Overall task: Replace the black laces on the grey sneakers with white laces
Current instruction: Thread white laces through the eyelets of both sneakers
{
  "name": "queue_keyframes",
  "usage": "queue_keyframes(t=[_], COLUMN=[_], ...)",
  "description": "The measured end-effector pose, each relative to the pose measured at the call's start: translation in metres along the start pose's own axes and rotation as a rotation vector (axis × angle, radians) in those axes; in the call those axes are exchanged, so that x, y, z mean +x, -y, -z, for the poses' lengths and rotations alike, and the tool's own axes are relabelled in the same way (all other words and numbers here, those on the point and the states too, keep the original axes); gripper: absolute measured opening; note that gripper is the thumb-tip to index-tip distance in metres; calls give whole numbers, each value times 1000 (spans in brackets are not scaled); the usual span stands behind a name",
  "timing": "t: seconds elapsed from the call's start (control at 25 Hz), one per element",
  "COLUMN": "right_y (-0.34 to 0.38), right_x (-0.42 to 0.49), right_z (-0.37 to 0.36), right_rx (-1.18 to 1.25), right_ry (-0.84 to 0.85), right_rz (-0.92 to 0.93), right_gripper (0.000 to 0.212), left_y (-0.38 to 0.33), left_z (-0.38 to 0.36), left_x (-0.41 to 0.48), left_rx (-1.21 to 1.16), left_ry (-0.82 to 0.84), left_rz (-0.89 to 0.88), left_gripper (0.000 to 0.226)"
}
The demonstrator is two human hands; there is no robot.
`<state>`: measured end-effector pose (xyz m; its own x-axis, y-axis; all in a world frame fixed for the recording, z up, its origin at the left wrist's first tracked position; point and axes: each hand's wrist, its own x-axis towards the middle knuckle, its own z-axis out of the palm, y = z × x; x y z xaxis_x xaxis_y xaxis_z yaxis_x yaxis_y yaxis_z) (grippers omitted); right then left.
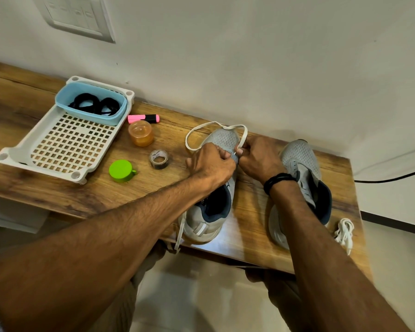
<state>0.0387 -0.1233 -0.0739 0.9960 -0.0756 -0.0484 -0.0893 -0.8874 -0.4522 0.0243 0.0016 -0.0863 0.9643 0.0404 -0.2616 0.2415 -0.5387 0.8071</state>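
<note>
Observation: grey sneaker (pixel 225 137) at table (pixel 249 212) middle, white lace (pixel 203 127) looped past its toe.
I note left hand (pixel 211 164) fingers curled on the upper, right hand (pixel 259 161) fingers pinching the white lace; second sneaker (pixel 300 154) near right edge, spare lace (pixel 344 232) at front-right corner, black laces (pixel 94 104) in blue tub (pixel 98 117), back-left.

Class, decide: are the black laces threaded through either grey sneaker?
No, the black laces lie coiled in the blue tub on the tray.

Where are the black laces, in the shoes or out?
Out. The black laces lie coiled in the blue tub on the white tray.
</note>
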Motion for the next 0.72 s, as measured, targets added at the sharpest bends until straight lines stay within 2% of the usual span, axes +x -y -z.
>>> queue_keyframes(t=[0.2,0.4,0.52,0.68,0.72], right_y=[4,8,6,-5,-8], right_x=[-8,-14,-17,-17,-15], right_z=[-15,-20,-16,-13,-14], right_rx=[-33,-14,193,545,562], right_ry=[-149,-229,-273,-181,-179], right_rz=[-39,-100,-163,-282,-275], right_gripper=[22,18,14,6,6], left_y=[-3,-2,-3,-2,-2], left_z=[-1,-4,-2,-1,-1], left_x=[0,3,2,4,4], left_rx=[50,1,13,9,9], left_ry=[4,21,-8,13,14], left_rz=[5,19,21,7,9], left_gripper=[13,15,13,12,13])
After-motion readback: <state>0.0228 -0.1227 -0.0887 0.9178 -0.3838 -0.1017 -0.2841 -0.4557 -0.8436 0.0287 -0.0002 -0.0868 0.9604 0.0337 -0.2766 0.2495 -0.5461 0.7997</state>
